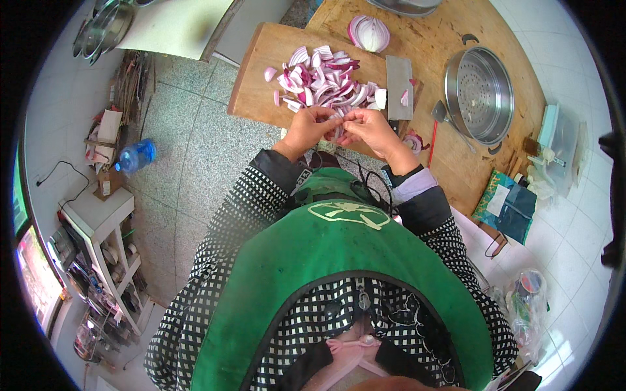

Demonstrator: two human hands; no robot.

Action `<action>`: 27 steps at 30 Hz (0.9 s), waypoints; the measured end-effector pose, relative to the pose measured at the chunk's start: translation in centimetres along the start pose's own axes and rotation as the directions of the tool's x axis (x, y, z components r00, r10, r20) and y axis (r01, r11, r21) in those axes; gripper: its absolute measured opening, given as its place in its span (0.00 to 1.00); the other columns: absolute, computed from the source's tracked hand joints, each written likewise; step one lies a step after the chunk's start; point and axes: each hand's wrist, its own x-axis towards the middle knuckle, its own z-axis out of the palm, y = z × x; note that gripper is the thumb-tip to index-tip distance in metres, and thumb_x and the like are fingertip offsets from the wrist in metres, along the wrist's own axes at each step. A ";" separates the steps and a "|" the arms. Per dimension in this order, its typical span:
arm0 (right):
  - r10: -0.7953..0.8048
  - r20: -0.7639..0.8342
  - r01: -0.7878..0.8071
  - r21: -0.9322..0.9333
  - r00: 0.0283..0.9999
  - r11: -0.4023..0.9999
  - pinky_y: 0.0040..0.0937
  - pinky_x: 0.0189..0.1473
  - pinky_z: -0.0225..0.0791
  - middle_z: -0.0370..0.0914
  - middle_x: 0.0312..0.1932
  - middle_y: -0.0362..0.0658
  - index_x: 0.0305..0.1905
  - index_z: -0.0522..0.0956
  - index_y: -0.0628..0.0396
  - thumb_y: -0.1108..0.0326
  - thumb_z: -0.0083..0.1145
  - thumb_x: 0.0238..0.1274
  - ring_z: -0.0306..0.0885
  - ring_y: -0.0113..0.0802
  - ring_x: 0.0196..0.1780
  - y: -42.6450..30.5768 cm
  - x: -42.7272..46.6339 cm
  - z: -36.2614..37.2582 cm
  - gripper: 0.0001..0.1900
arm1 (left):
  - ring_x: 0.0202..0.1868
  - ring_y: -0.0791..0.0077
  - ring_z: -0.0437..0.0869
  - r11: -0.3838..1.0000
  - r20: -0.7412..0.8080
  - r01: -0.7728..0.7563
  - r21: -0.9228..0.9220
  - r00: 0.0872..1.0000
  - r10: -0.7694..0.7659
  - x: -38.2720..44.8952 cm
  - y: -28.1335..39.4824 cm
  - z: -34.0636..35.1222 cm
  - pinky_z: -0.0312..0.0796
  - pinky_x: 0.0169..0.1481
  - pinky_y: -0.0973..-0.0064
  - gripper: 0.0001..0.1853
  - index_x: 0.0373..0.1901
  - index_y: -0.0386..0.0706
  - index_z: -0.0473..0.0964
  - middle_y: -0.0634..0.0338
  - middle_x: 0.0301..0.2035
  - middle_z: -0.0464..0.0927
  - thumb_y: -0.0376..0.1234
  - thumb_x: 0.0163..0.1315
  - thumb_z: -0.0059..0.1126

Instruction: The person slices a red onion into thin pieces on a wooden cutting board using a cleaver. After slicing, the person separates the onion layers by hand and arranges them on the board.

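Observation:
Both my hands meet at the near edge of a wooden cutting board [257, 63]. My left hand [311, 128] and my right hand [370, 131] pinch pieces of red onion [337, 128] between their fingertips. Just beyond them, a heap of cut red onion [320, 78] covers the middle of the board. A cleaver [399, 88] lies flat at the board's right end, its dark handle partly behind my right hand, with an onion bit on its blade. Past the board's far edge sits a cut red onion half [369, 34].
A steel steamer pot [479, 95] with a perforated base stands on the wooden table [452, 176] at right, beside a ladle [440, 112] and a red stick [433, 144]. Onion scraps [414, 142] lie near my right wrist. A teal packet [506, 205] rests by the table's right edge.

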 end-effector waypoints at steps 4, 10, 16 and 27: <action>-0.001 -0.057 0.000 -0.015 0.998 1.000 0.26 0.34 0.77 0.78 0.30 0.44 0.40 0.74 0.64 0.76 0.51 0.59 0.81 0.30 0.32 0.7 -0.1 0.2 0.06 | 0.26 0.84 0.76 1.000 0.002 -0.003 0.027 1.000 0.003 -0.2 -0.3 0.3 0.70 0.31 0.83 0.12 0.39 0.32 0.77 0.64 0.27 0.79 0.32 0.59 0.62; -0.142 -0.233 0.072 -0.286 0.962 0.956 0.25 0.25 0.75 0.78 0.25 0.45 0.34 0.74 0.64 0.78 0.51 0.55 0.80 0.30 0.25 1.6 0.1 2.3 0.03 | 0.26 0.84 0.76 0.997 -0.066 0.032 0.068 0.997 -0.027 0.1 -0.4 0.7 0.70 0.30 0.83 0.11 0.37 0.33 0.77 0.64 0.26 0.78 0.31 0.58 0.61; -0.071 -0.261 0.034 -0.143 0.963 0.989 0.25 0.22 0.73 0.78 0.23 0.45 0.34 0.74 0.65 0.74 0.55 0.53 0.79 0.30 0.22 1.1 0.3 2.6 0.06 | 0.25 0.84 0.75 0.996 -0.085 0.050 0.069 0.995 -0.044 -0.1 0.1 0.6 0.69 0.28 0.84 0.10 0.37 0.34 0.78 0.64 0.26 0.78 0.31 0.57 0.60; -0.202 -0.443 0.078 -0.283 0.874 0.956 0.22 0.18 0.66 0.78 0.24 0.44 0.34 0.75 0.64 0.72 0.54 0.58 0.76 0.28 0.22 -0.9 1.8 -1.2 0.05 | 0.22 0.82 0.76 0.999 -0.262 -0.028 0.029 0.964 0.034 -0.1 0.8 -3.0 0.69 0.26 0.83 0.09 0.37 0.32 0.77 0.62 0.24 0.77 0.30 0.57 0.60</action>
